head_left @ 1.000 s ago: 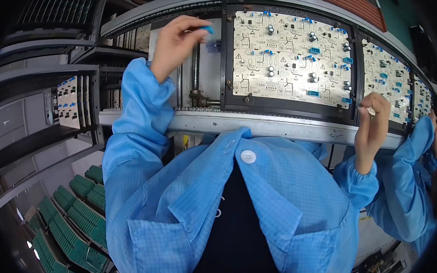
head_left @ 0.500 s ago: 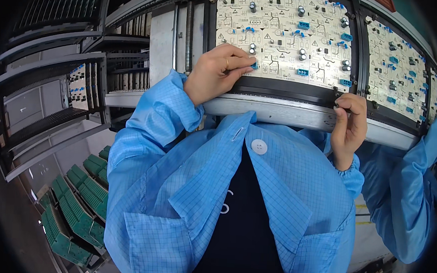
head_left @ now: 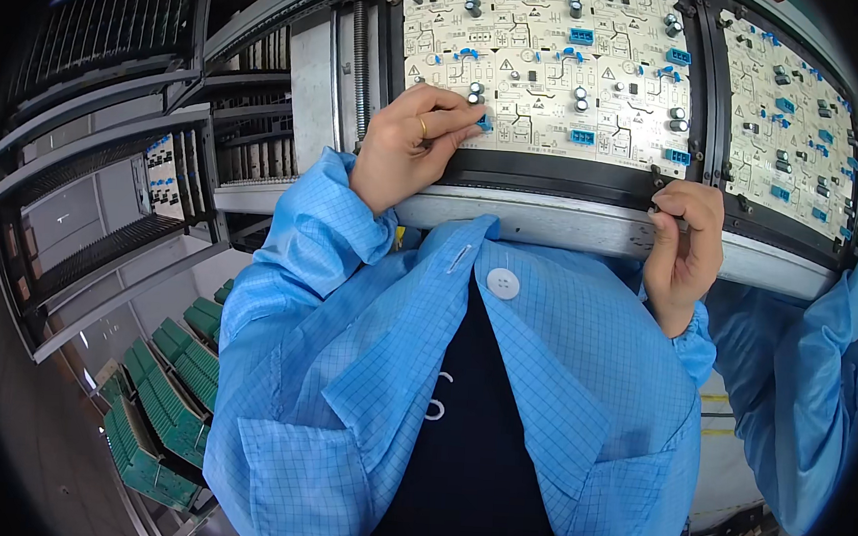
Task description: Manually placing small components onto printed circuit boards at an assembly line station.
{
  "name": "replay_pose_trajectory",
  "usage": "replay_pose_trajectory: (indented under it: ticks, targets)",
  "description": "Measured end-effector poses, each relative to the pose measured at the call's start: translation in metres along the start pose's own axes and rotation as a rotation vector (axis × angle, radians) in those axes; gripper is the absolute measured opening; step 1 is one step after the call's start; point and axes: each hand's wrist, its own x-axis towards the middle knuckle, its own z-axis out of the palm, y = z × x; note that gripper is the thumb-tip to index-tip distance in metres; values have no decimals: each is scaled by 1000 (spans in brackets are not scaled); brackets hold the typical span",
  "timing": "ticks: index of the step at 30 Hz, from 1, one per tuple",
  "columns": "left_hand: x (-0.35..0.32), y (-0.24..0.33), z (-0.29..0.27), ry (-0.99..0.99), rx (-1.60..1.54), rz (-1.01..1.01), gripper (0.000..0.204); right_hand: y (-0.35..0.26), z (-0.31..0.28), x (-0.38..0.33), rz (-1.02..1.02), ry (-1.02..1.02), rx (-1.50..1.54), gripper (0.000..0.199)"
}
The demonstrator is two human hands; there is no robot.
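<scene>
Head view: two hands at the near edge of a white circuit board.
Left hand (head_left: 409, 141) pinches a small blue part (head_left: 483, 124) onto the circuit board (head_left: 549, 69); right hand (head_left: 684, 239) curls shut near the black frame (head_left: 592, 180) and metal rail (head_left: 569, 223), its contents hidden. Green racks (head_left: 161, 399) lie lower left.

coat: light-blue grid weave, white button | undershirt: dark navy | ring: gold
</scene>
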Motion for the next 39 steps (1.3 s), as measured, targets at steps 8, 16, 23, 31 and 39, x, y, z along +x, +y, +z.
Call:
replay_pose_trajectory:
  ticks: [8,16,23,31,39]
  targets:
    - [2,-1,2,-12,-16,-57,27,2,-2,1,23,-18,63,15]
    - [2,2,0,-56,26,8,28,0,-4,2,60,-4,84,13]
    - [-3,8,4,-39,213,160,33,1,-4,2,96,-8,133,14]
    - [5,19,4,-29,-111,-420,21,4,-7,2,101,3,128,12]
    - [30,12,-10,-263,-102,-803,29,4,-7,0,129,46,182,12]
